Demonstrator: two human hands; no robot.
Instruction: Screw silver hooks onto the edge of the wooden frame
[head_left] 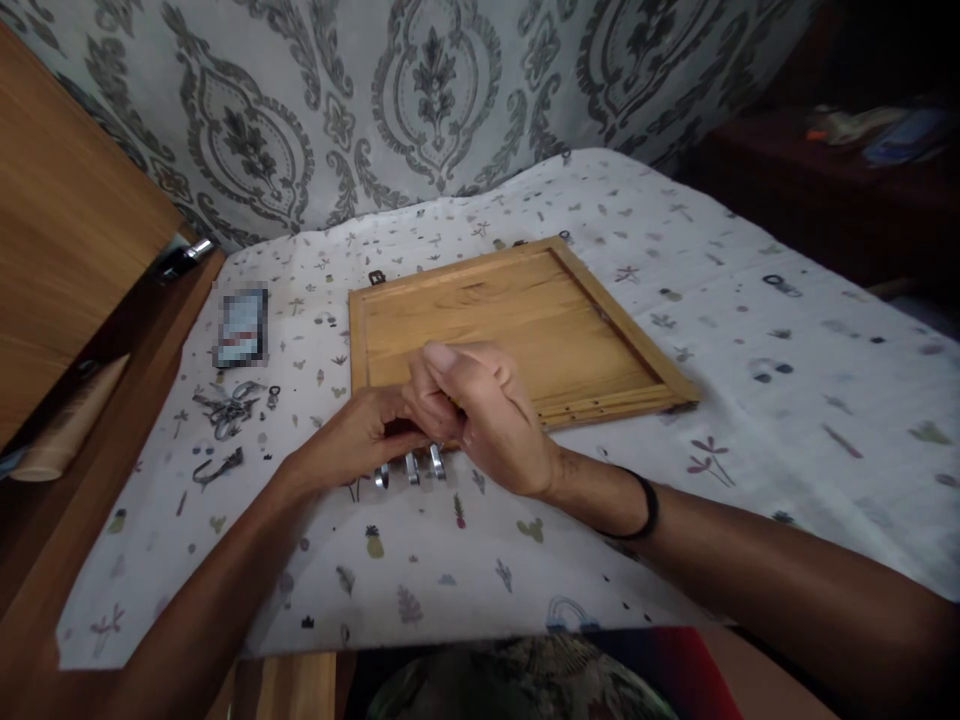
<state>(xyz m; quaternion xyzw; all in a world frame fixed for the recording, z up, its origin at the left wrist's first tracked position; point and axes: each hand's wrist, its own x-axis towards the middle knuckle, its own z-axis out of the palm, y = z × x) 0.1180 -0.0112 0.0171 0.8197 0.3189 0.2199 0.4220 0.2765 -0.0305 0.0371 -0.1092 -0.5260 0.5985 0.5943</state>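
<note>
A shallow wooden board with a raised rim [525, 310] lies flat on the patterned cloth. Both my hands meet at its near left edge. My left hand [352, 440] is curled with fingers closed against that edge. My right hand [480, 410] is closed in a pinch over the same spot, thumb up; what it pinches is hidden. Three shiny metal hooks [409, 468] stick out below my fingers along the board's near edge. A black band sits on my right wrist.
A pile of loose metal hooks [229, 408] and a single hook [217, 468] lie left on the white printed cloth [675, 480]. A small packet [241, 326] lies behind them. A wooden panel [67, 220] rises at left; patterned fabric hangs behind.
</note>
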